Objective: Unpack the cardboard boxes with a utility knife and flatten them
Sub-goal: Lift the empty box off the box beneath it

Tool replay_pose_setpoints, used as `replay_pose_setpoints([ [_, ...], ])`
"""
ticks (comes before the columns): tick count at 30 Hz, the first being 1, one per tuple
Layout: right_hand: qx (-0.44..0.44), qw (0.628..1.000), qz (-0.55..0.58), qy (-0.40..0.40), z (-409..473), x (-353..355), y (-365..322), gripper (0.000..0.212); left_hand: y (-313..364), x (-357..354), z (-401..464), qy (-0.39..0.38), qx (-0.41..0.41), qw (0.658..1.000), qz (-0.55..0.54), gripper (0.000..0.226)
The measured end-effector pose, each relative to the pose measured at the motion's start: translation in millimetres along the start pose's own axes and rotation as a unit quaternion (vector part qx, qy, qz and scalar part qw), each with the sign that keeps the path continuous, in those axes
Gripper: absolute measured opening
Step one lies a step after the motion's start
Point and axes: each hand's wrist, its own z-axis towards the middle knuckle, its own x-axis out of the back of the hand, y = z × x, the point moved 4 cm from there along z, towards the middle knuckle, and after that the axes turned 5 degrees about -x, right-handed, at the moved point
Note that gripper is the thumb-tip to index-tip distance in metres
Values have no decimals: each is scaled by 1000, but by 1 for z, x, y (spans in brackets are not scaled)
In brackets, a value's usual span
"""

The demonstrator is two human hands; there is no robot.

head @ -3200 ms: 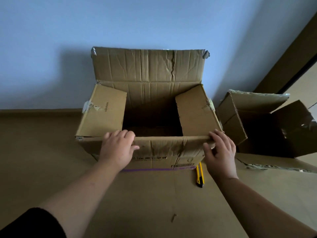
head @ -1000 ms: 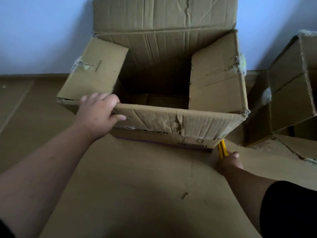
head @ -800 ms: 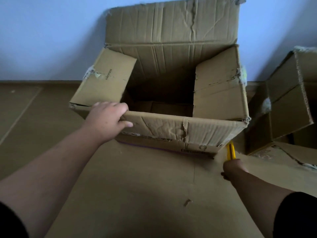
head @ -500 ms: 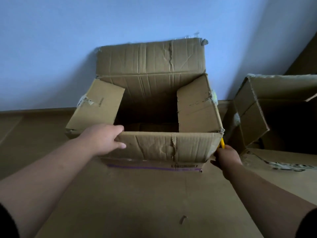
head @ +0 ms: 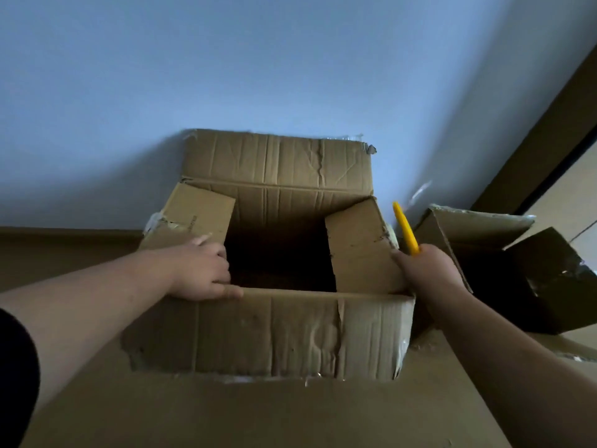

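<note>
Open corrugated cardboard box sitting on brown floor against blue wall; creased flaps standing open, tape remnants clinging to corners. Left hand gripping near rim at left flap, fingers curling over edge. Right hand clenching yellow utility knife, slim handle pointing up beside right flap. Second torn cardboard box lying just right.

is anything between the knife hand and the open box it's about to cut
Nothing visible. The right hand holds the yellow utility knife right beside the open box, at its right side flap, with no object in the gap. The second box sits further right, out of that path. The left hand grips the near rim.
</note>
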Motion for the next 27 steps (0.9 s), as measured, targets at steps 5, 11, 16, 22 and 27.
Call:
replay_pose_setpoints([
  [5, 109, 971, -213, 7, 0, -32, -69, 41, -19, 29, -23, 297, 11, 953, 62, 70],
  [11, 138, 910, -388, -47, -12, -89, -85, 52, -44, 47, -82, 396, 216, 886, 109, 19],
  [16, 119, 886, -441, -80, -14, -107, -74, 38, -66, 12, -94, 240, 409, 877, 82, 42],
  [22, 116, 861, -491, -64, -12, -116, -77, 32, -103, -80, -69, 182, 430, 831, -303, 73],
  [27, 115, 887, -443, -56, -17, -115, -82, 45, -98, -80, -65, 206, 413, 802, -379, 35],
])
